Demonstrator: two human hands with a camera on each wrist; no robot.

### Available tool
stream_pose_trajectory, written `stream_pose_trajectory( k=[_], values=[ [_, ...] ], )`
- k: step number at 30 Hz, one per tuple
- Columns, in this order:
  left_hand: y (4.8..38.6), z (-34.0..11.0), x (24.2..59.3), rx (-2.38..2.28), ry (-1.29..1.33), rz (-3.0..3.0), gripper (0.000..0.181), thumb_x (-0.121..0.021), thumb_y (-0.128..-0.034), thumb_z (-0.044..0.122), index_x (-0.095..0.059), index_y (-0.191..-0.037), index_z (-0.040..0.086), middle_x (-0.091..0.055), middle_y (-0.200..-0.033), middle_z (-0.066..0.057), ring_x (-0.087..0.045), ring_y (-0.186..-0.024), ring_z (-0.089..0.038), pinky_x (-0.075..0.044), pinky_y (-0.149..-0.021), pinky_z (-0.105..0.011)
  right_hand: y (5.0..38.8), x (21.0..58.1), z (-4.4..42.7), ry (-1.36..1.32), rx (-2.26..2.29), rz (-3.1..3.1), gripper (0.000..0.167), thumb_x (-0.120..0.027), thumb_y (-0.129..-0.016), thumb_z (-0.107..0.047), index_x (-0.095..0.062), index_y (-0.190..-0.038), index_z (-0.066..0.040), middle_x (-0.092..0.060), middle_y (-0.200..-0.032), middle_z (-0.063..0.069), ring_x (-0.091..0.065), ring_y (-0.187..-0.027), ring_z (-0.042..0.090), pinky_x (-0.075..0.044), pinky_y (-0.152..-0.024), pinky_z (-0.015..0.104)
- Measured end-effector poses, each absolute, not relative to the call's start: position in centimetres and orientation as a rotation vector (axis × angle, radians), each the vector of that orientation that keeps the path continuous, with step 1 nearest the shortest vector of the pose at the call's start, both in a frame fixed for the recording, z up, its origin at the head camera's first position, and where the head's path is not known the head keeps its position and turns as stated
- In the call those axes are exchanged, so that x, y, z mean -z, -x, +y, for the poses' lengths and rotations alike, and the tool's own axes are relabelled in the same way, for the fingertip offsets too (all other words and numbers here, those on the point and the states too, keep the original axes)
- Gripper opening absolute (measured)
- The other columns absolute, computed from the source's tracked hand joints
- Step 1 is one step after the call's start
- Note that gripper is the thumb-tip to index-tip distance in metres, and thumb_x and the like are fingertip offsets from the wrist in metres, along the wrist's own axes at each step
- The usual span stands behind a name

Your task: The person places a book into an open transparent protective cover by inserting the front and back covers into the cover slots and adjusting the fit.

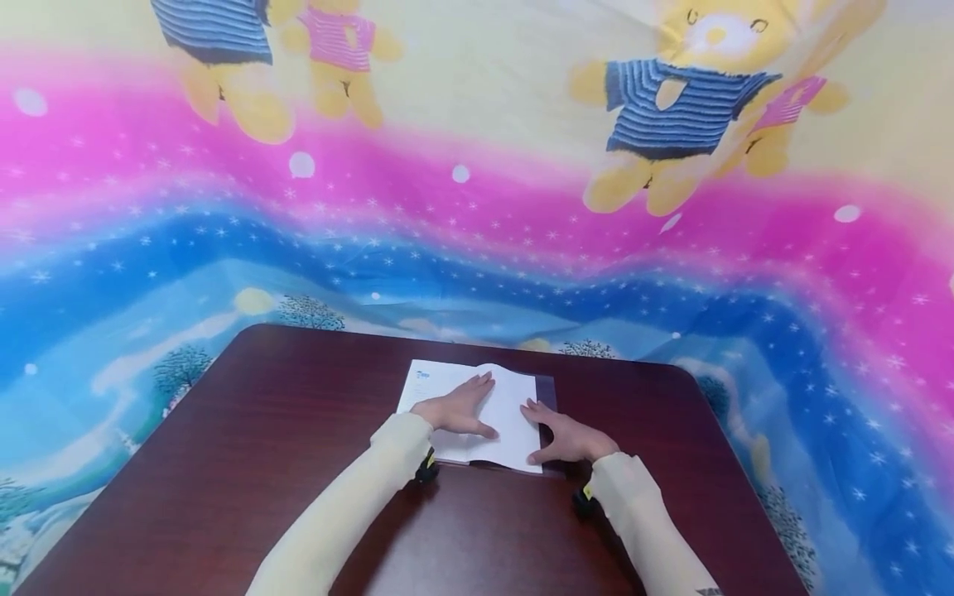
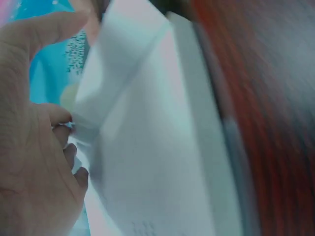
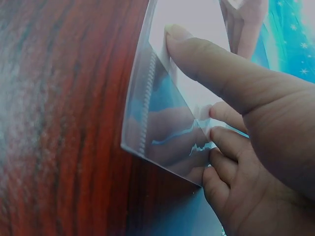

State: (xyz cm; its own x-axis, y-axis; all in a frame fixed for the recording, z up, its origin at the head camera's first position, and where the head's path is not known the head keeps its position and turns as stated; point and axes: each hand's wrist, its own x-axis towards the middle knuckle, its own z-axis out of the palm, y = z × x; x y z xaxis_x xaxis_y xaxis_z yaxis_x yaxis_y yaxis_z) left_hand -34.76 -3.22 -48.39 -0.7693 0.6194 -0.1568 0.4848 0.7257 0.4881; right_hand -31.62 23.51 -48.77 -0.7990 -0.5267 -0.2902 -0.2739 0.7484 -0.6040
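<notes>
A booklet (image 1: 514,397) lies spread on the table, its white pages facing up and a small blue print at the top left. Its right side has a dark-looking, glossy clear plastic cover flap (image 3: 167,118) with a seam line, reaching beyond the page. My left hand (image 1: 458,410) rests across the middle of the pages, fingers extended and thumb spread. In the left wrist view the page (image 2: 147,123) bends up near the fold beside my fingers. At the right edge, my right hand (image 1: 572,439) touches the page with thumb and fingertips spread apart.
The dark reddish-brown wooden table (image 1: 224,463) extends on all sides of the booklet. Behind it and at both sides hangs a colourful cloth (image 1: 477,232) printed with bears and snowflakes. A black device (image 1: 426,468) is strapped at each wrist.
</notes>
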Motion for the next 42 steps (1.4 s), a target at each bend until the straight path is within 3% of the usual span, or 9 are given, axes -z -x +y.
stream_pose_trajectory(
  k=[7,12,21,42],
  values=[
    [34.8,-4.3,48.7,-0.54,-0.892,2.641,0.115,-0.077,-0.0795,0.061,-0.018,-0.164,0.009,-0.009,-0.172,-0.007,-0.008,-0.158,-0.03,-0.009,-0.127,-0.052,31.4,48.8,23.4,0.618,0.771,2.499,0.097,-0.084,-0.084,-0.03,-0.028,-0.162,-0.015,-0.015,-0.171,0.011,-0.011,-0.157,0.037,-0.027,-0.118,0.065],
    [34.7,-4.4,48.8,-0.577,-0.907,2.607,0.115,-0.078,-0.081,0.06,-0.016,-0.164,0.01,-0.006,-0.172,-0.007,-0.008,-0.158,-0.03,-0.012,-0.127,-0.049,31.4,48.7,23.5,0.602,0.746,2.514,0.097,-0.084,-0.084,-0.03,-0.028,-0.162,-0.015,-0.015,-0.171,0.011,-0.012,-0.157,0.036,-0.028,-0.118,0.064],
    [34.1,-4.1,49.5,-0.522,-0.94,2.649,0.112,-0.076,-0.0857,0.057,-0.014,-0.163,0.004,-0.005,-0.171,-0.013,-0.007,-0.158,-0.035,-0.009,-0.127,-0.053,31.4,48.7,23.4,0.604,0.704,2.525,0.096,-0.083,-0.085,-0.033,-0.028,-0.162,-0.017,-0.014,-0.171,0.01,-0.012,-0.157,0.036,-0.026,-0.119,0.064],
    [33.3,-2.7,49.9,-0.539,-0.89,2.662,0.111,-0.072,-0.089,0.057,-0.009,-0.163,0.004,0.001,-0.172,-0.012,-0.001,-0.158,-0.035,-0.005,-0.127,-0.055,31.4,48.8,23.1,0.633,0.687,2.542,0.093,-0.083,-0.085,-0.032,-0.032,-0.161,-0.016,-0.015,-0.171,0.012,-0.011,-0.157,0.038,-0.023,-0.12,0.064]
  ],
)
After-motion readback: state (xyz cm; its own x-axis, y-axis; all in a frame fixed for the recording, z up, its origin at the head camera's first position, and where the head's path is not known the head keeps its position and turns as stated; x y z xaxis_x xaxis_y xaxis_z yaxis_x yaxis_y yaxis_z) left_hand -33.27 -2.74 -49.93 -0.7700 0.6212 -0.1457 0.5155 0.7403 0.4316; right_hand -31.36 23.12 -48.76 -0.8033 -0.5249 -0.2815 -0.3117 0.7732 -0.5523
